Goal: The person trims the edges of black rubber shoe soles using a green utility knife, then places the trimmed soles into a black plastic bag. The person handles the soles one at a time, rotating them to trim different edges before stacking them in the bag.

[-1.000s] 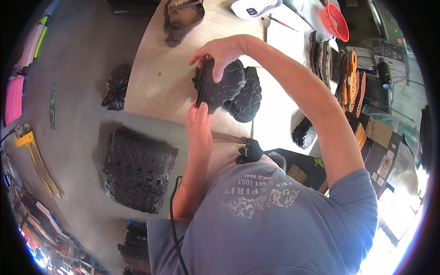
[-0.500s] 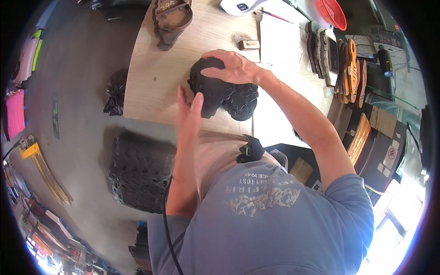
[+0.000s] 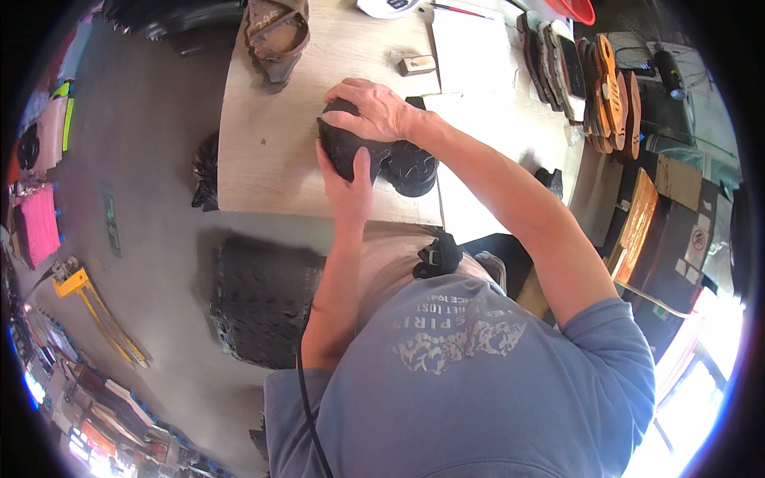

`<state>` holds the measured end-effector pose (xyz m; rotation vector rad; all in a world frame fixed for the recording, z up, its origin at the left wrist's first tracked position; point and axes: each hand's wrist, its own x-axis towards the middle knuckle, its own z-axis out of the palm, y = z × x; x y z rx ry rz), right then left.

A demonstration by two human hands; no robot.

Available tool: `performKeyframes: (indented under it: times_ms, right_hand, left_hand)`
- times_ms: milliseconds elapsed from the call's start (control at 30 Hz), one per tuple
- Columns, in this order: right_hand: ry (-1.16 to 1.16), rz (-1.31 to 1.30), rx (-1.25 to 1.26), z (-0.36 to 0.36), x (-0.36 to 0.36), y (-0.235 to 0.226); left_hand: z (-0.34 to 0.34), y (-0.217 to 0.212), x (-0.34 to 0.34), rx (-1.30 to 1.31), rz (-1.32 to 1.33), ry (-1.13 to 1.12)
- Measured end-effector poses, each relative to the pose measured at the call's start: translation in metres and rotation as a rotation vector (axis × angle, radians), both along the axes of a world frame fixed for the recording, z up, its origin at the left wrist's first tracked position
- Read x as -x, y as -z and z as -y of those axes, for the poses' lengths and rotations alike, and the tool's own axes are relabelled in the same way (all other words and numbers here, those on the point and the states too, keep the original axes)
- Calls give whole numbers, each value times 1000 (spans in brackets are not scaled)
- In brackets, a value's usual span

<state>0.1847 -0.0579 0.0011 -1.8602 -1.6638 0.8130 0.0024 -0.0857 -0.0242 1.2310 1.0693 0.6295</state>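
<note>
On the near part of the table is a dark black block [image 3: 344,153] with uneven edges; its exact kind cannot be told. My right hand [image 3: 373,110] curls over its top from the far side, thumb and fingers wrapped round it. Against its near left side, my left hand [image 3: 347,182] presses, fingers partly hidden behind the block and the thumb raised along its front. Just to the right sits a black rounded lump [image 3: 413,170] with a creased, shiny surface, close to the block. Whether the two are joined is unclear.
A brown hollow mould-like piece [image 3: 276,48] stands at the far left of the table [image 3: 255,179]. Beyond my right hand lies a small wooden block [image 3: 417,65]. Orange and brown sole-shaped pieces [image 3: 610,92] line the right side. A black textured seat [image 3: 263,299] is below the table edge.
My left hand has come in to the block and now grips its side. The right hand's fingers have closed further over the top. The whole view has shifted slightly.
</note>
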Motion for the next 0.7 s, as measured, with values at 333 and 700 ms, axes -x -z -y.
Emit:
performKeyframes:
  times_ms: [333,700]
  right_hand:
    - [569,-43,-370,140,-55,-31]
    - [1340,160,293,501,-136,33]
  left_hand:
    - [16,11,65,231,-57,-349]
    - [223,26,-66,366,24,744]
